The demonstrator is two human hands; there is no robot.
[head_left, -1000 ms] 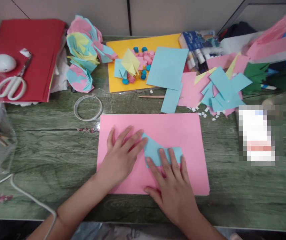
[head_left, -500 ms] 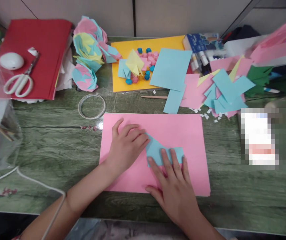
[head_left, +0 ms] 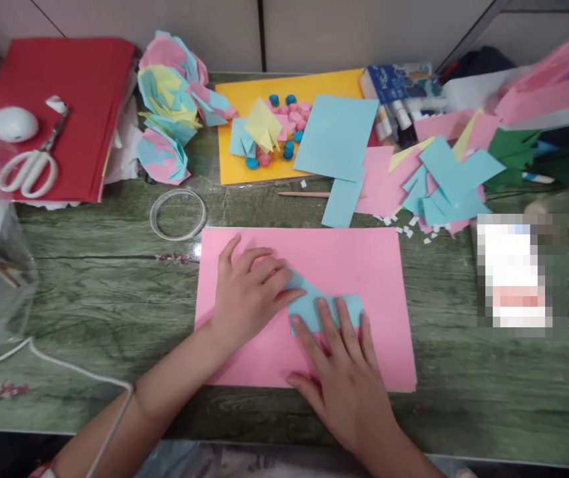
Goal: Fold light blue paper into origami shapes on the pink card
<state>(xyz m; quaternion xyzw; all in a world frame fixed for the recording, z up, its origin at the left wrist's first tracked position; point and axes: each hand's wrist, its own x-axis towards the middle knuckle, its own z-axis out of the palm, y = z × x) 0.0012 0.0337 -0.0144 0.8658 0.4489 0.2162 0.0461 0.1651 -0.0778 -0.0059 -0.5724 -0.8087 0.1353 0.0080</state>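
A folded piece of light blue paper (head_left: 309,307) lies on a pink paper sheet (head_left: 358,255) in front of me. My right hand (head_left: 341,362) rests flat on it, fingers spread across its lower and right part. At its upper left corner is my left hand (head_left: 251,289), with the fingers loosely curved and apart. The left thumb touches the blue surface, while the left fingertips hide part of that corner. One edge of the folded paper slopes down from the upper left toward the middle.
Behind the pink sheet lie a tape roll (head_left: 178,214), a wooden stick (head_left: 304,194), a yellow sheet (head_left: 244,176) with small pieces, and blue paper scraps (head_left: 458,176). White-handled scissors (head_left: 28,172) lie on red paper (head_left: 95,73) at left. A pixelated object (head_left: 510,272) is at right.
The left thumb has swung out to the right, onto the blue paper. My right hand stays pressed flat in the same place. The whole view has shifted slightly.
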